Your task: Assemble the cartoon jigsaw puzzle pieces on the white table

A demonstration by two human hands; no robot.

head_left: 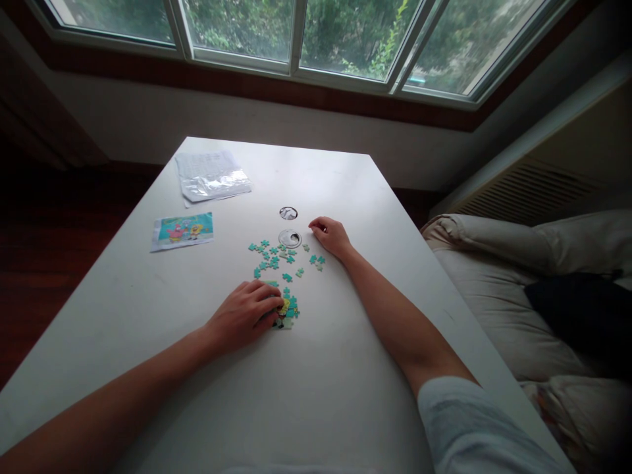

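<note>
My left hand [249, 309] lies over the left part of a partly joined jigsaw puzzle [291, 308], fingers slightly apart and tips resting on it. The visible part is teal with a yellow cartoon figure; the rest is hidden under the hand. Beyond it are scattered several loose teal and pale green puzzle pieces [273, 251]. My right hand [332, 236] rests on the table to the right of the loose pieces, its fingers curled together. Whatever those fingers may hold is hidden. A few pieces [316, 261] lie just nearer than this hand.
On the white table [336, 395], a cartoon picture sheet [185, 229] lies at the left, with a clear plastic bag [212, 176] holding paper behind it. A round hole [288, 213] and a round cap [289, 238] are mid-table. A cushioned seat [498, 289] stands right.
</note>
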